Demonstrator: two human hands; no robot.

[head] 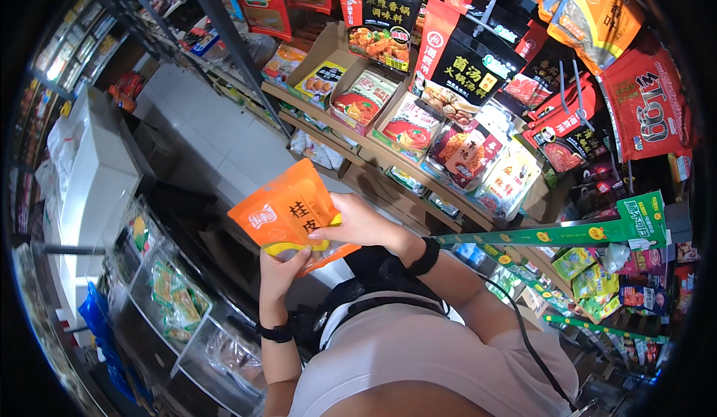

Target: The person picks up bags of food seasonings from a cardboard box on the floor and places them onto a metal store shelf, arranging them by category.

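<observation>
Both hands grip an orange plastic spice pouch point(280, 201) in front of my body, its printed face turned up towards me. My left hand point(283, 274) pinches the lower edge, the thumb lying on the yellow band. From the right side my right hand point(353, 224) clasps the pouch, its thumb across the front and its fingers hidden behind. To the upper right of the hands, a wooden shelf point(358, 140) carries cardboard trays of seasoning packets, among them a red and white packet point(411, 128).
Black and red seasoning pouches point(468, 64) hang on metal hooks above the shelf. A similar orange pouch point(599, 11) hangs at the top right. A green shelf strip point(532, 238) juts out near my right forearm. Clear bins point(179, 305) and a white counter point(101, 193) stand on the left.
</observation>
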